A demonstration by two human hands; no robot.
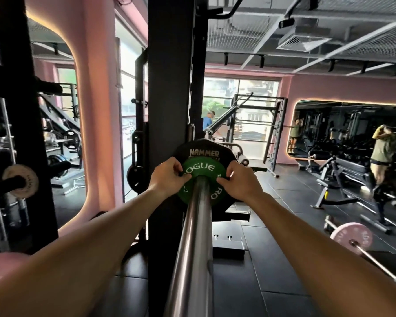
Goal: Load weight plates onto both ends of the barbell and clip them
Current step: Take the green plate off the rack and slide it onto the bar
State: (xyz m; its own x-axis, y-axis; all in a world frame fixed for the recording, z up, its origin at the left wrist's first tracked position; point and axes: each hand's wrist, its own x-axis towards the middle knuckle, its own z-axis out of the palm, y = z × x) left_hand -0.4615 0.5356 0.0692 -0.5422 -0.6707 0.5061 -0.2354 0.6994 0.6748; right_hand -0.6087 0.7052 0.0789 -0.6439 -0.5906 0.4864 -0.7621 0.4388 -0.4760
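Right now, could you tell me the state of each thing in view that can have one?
Green plate: on the barbell sleeve, against the black plate.
Black plate: loaded behind the green plate.
Barbell sleeve: no clip visible.
Left hand: grips the green plate's left edge.
Right hand: grips its right edge.
Pink plate: on another bar lying on the floor.

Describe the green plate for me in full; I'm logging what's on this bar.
The green plate is a small round disc, matte and rubbery-looking, with pale ROGUE lettering around its face. It sits upright on the steel bar's sleeve, which passes through its centre hole, right in front of a larger black HAMMER plate. The left hand grips its left rim and the right hand its right rim, fingers curled over the edges. No clip is visible.
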